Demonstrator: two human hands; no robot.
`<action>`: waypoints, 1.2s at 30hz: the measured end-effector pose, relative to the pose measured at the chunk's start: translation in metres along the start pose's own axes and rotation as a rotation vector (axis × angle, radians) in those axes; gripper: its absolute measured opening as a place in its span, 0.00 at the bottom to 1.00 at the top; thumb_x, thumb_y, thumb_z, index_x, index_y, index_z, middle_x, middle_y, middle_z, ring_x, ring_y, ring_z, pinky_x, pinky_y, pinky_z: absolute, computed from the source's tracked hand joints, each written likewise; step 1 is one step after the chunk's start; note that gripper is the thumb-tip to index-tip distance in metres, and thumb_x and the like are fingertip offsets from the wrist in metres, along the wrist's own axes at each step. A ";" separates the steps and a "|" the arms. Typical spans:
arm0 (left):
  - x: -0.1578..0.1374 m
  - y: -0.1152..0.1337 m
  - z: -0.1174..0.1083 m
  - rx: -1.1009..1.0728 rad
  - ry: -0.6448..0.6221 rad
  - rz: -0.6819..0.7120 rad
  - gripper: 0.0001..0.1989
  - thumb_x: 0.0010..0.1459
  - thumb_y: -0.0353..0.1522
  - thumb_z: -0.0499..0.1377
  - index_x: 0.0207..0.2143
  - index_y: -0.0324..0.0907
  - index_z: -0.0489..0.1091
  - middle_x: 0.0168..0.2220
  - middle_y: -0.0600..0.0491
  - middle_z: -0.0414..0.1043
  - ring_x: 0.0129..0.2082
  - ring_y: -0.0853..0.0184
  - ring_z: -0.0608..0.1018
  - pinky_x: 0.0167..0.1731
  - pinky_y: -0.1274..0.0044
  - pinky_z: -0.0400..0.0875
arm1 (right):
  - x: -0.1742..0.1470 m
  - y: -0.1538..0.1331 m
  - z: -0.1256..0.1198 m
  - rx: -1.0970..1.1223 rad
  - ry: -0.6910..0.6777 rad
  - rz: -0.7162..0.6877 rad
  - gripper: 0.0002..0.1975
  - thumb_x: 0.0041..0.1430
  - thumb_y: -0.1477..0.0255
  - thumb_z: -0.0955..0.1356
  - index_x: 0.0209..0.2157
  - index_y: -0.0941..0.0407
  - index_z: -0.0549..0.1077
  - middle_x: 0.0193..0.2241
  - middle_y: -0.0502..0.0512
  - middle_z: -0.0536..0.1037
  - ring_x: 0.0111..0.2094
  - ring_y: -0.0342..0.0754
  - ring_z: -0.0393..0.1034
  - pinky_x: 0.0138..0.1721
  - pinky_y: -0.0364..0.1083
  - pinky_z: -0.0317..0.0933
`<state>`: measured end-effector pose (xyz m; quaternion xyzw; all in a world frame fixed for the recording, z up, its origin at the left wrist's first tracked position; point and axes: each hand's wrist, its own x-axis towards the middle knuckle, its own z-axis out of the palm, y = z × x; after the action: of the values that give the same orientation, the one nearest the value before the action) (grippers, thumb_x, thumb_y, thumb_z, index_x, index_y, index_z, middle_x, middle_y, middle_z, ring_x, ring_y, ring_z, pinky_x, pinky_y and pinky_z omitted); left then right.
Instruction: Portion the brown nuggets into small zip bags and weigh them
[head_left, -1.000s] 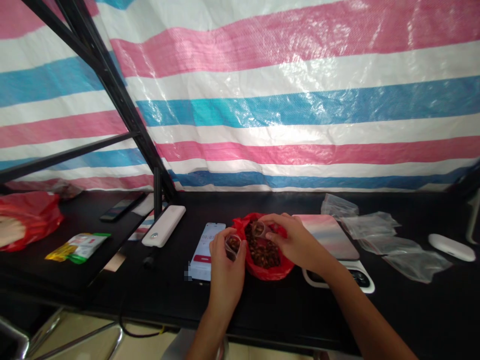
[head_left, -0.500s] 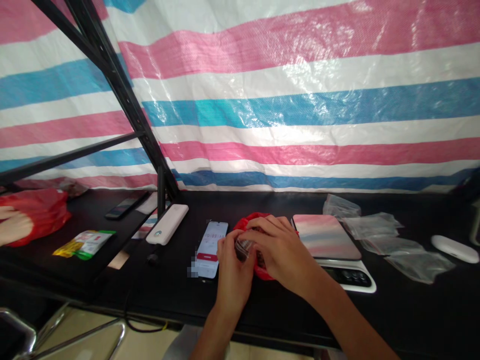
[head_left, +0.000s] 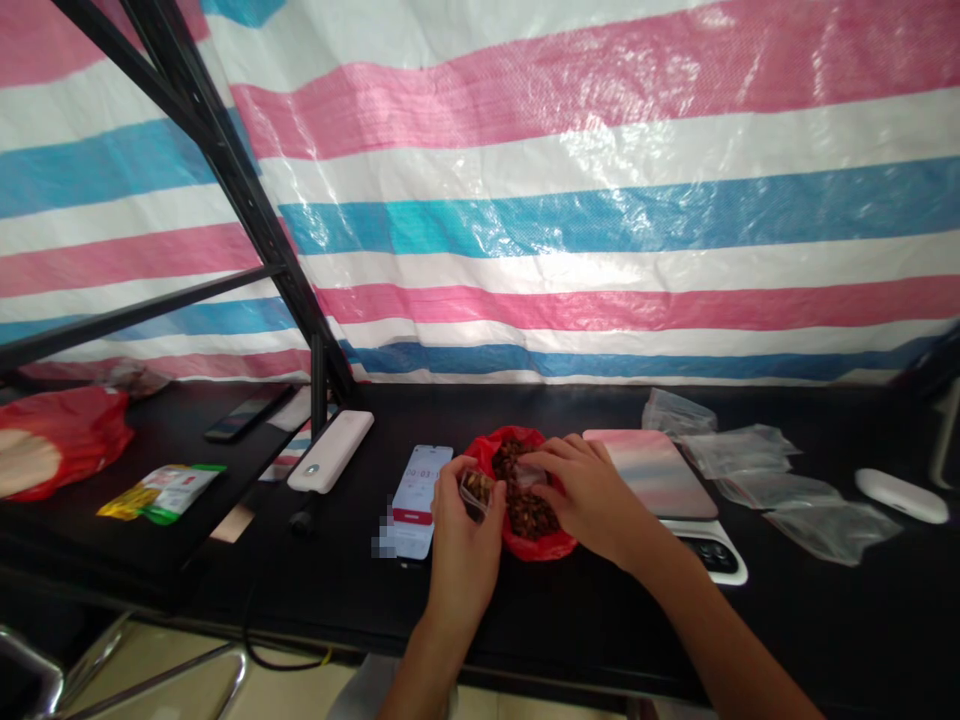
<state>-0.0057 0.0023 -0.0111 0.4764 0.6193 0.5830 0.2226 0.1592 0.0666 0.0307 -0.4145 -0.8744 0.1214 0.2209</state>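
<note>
A red plastic bag (head_left: 559, 547) sits open on the black table, filled with small dark-brown dried pieces (head_left: 531, 515). My left hand (head_left: 466, 540), at the bag's left edge, is closed around a small clear plastic bag (head_left: 475, 490) with its mouth open and some brown pieces inside. Over the red bag, my right hand (head_left: 592, 495) reaches in from the right with thumb and fingers curved. Between them shows a small see-through object (head_left: 531, 474), too blurred to name. Right of the red bag, a kitchen scale (head_left: 660, 475) stands partly behind my right hand.
A phone (head_left: 424, 500) showing a timer lies left of my left hand, with a white power bank (head_left: 331, 452) beyond. Clear zip bags (head_left: 750, 452) and a white case (head_left: 900, 496) lie right. Another person's hand (head_left: 26, 460) is at a red bag (head_left: 90, 430) far left.
My right hand has drawn back to the right from my left hand, now over the brown pieces. The red bag's contents and the small bag's mouth have come into view.
</note>
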 end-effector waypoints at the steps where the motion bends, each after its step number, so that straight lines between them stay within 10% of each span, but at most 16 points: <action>1: 0.000 0.001 0.000 -0.006 0.010 0.003 0.16 0.61 0.36 0.61 0.50 0.45 0.64 0.47 0.49 0.69 0.49 0.59 0.74 0.52 0.65 0.69 | -0.001 0.001 0.001 0.002 -0.006 0.000 0.19 0.61 0.79 0.67 0.53 0.53 0.76 0.49 0.58 0.79 0.49 0.56 0.67 0.52 0.58 0.56; 17: -0.013 0.012 0.006 0.165 0.099 0.345 0.37 0.60 0.31 0.63 0.67 0.51 0.50 0.61 0.43 0.65 0.64 0.52 0.65 0.64 0.52 0.55 | -0.006 -0.042 -0.008 0.559 0.283 -0.109 0.04 0.66 0.73 0.69 0.38 0.52 0.77 0.38 0.53 0.80 0.41 0.48 0.75 0.46 0.47 0.67; 25: -0.013 0.028 0.009 -0.273 0.046 0.171 0.36 0.60 0.31 0.64 0.65 0.52 0.51 0.59 0.47 0.70 0.59 0.62 0.75 0.61 0.64 0.68 | -0.008 -0.029 -0.021 0.651 0.289 0.050 0.06 0.66 0.68 0.67 0.38 0.52 0.77 0.34 0.51 0.82 0.36 0.47 0.76 0.41 0.45 0.69; 36: -0.019 0.024 0.008 -0.284 -0.239 0.070 0.23 0.69 0.36 0.56 0.65 0.51 0.62 0.65 0.48 0.68 0.65 0.59 0.71 0.64 0.63 0.67 | -0.012 -0.019 -0.023 0.700 0.218 0.067 0.07 0.66 0.67 0.68 0.39 0.52 0.78 0.37 0.51 0.83 0.36 0.47 0.77 0.41 0.44 0.70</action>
<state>0.0170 -0.0127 0.0044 0.5273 0.4831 0.6114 0.3389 0.1643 0.0462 0.0553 -0.3527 -0.7371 0.3756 0.4373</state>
